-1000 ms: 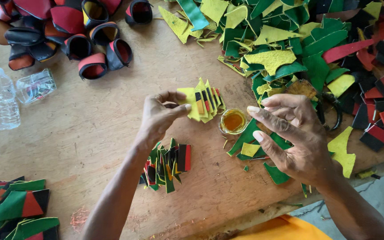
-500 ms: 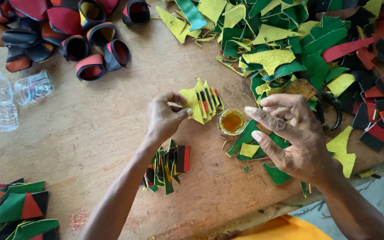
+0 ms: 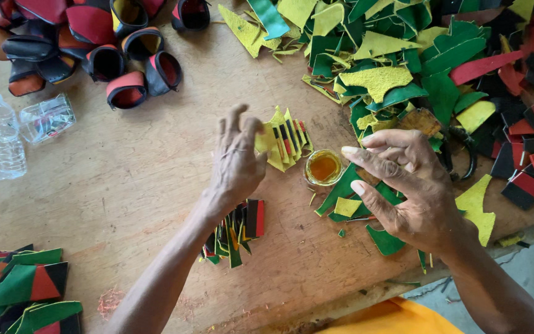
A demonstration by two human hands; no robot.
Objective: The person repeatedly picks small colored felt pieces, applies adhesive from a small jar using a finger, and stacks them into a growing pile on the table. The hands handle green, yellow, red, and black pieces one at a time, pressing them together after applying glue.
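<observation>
My left hand (image 3: pixel 236 158) hovers over the wooden table (image 3: pixel 125 204), fingers spread and blurred, holding nothing, just left of a fanned stack of yellow striped leather pieces (image 3: pixel 285 139). My right hand (image 3: pixel 406 188) is held with fingers extended toward a small round cup of amber glue (image 3: pixel 324 167); whether it pinches anything is hidden. Under it lie green leather scraps (image 3: pixel 347 192). A second fan of green, black and red pieces (image 3: pixel 239 229) lies below my left wrist.
A big heap of green, yellow, red and black leather offcuts (image 3: pixel 428 68) fills the top right. Curved black and red shoe straps (image 3: pixel 94 43) lie top left. Two plastic bottles (image 3: pixel 1 136) sit at the left. Finished triangular pieces (image 3: pixel 20 291) are stacked bottom left.
My left hand let go of a thin stick it was pinching and opened its fingers, lifting over the yellow stack. My right hand barely moved.
</observation>
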